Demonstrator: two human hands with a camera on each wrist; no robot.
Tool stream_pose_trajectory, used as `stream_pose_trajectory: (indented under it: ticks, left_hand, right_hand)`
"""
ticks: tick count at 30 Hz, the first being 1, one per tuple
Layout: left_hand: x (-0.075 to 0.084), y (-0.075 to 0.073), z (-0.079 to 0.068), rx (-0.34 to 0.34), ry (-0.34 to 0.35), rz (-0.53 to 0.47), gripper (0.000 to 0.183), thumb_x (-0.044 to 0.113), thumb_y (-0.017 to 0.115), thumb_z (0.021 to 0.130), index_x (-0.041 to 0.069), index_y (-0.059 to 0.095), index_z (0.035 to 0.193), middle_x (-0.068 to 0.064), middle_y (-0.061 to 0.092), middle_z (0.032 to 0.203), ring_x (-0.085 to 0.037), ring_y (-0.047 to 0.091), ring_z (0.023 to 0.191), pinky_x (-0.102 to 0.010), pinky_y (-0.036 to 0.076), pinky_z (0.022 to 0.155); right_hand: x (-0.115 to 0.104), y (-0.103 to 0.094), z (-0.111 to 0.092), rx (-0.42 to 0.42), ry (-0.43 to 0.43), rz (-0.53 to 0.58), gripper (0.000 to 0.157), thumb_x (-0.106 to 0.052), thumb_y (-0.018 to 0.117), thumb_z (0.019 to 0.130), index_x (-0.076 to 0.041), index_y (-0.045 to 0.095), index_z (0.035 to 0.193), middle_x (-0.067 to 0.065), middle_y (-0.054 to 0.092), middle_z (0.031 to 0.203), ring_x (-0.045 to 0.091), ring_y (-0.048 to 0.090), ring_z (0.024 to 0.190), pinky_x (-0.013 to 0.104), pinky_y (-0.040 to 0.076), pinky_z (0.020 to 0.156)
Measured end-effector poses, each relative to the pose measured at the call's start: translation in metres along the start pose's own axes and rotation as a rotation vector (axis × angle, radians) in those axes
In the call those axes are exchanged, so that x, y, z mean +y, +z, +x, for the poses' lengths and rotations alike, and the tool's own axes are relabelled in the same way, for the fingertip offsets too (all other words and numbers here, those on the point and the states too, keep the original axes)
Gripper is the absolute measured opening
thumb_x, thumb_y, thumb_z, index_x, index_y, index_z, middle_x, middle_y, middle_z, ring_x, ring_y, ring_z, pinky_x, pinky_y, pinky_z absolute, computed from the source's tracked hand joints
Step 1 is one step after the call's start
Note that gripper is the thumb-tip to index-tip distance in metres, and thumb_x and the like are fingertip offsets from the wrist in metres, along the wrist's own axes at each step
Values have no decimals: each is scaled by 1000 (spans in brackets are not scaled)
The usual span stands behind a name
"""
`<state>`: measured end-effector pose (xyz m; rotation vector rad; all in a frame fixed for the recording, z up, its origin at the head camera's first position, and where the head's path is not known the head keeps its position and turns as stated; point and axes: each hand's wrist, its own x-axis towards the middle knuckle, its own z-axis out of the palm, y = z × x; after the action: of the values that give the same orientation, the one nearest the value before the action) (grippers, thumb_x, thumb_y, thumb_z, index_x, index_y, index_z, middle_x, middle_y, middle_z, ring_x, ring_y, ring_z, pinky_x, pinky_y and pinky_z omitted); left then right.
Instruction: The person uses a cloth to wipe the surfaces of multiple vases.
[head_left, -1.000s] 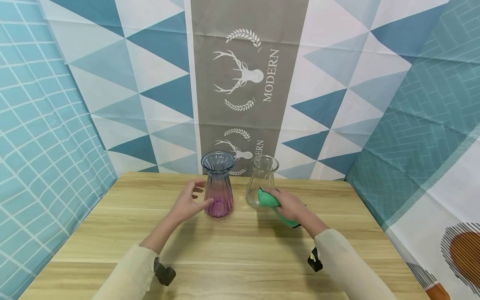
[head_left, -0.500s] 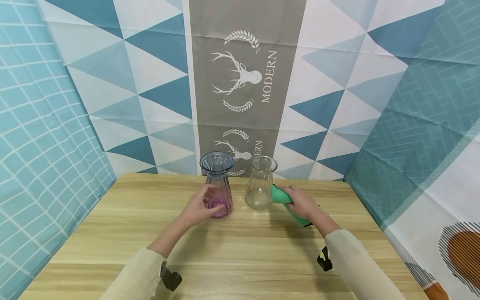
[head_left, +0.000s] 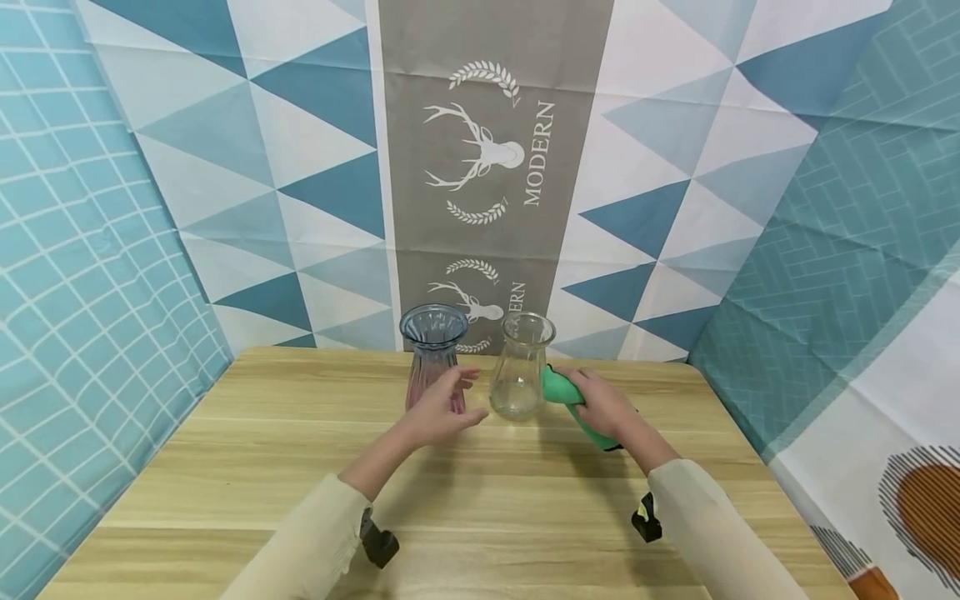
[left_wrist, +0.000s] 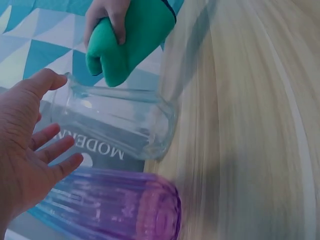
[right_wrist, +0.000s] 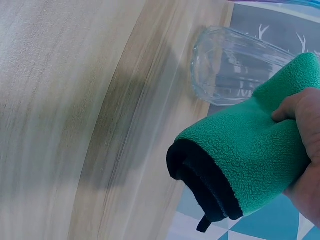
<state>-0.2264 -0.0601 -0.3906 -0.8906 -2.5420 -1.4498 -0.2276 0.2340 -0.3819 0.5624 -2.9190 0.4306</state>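
Two glass vases stand upright side by side near the back of the table. The blue-to-purple ribbed vase [head_left: 433, 350] is on the left, partly hidden by my left hand [head_left: 442, 410]. That hand has its fingers spread apart and reaches toward the clear glass vase [head_left: 517, 383], holding nothing. In the left wrist view the thumb is close to the clear vase's rim; whether it touches cannot be told. My right hand [head_left: 600, 404] grips a folded green towel [right_wrist: 245, 150] with black edging, just right of the clear vase.
The wooden table [head_left: 480, 517] ends at a patterned cloth backdrop [head_left: 480, 125] just behind the vases. Cloth hangings also flank the table on the left and right. A small black device [head_left: 378, 543] is strapped at the left wrist.
My left hand has moved right, from beside the purple vase to in front of it, near the clear vase. My right hand drew the towel rightward off the clear vase, then stayed nearly still.
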Motion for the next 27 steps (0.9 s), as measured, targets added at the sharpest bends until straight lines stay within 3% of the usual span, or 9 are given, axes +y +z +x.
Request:
stream_pose_trajectory:
  ticks: [5,12,27]
  left_hand:
    - [3,10,15,3,-65,-31,67,15,71,81,1,37,137,-17,45,138,-35,44,128,-50,41,103]
    - [-3,24,33,-11,-100,-45,75,23,68,85,3,26,144,-17,34,147,-35,34,136,-50,34,110]
    - [-12,43,53,21,-198,-13,86,31,68,84,14,15,150,-17,28,151,-37,34,136,-54,32,110]
  right_hand:
    - [0,-1,0,6,29,15,60,-5,59,87,-15,39,142,22,50,129,38,56,107,54,50,80]
    - [3,1,-1,33,43,12,61,-5,59,87,-13,37,143,22,50,130,39,55,109,54,50,81]
    - [-3,3,-1,100,64,-1,57,-10,58,89,-17,39,142,20,53,126,37,57,107,55,50,82]
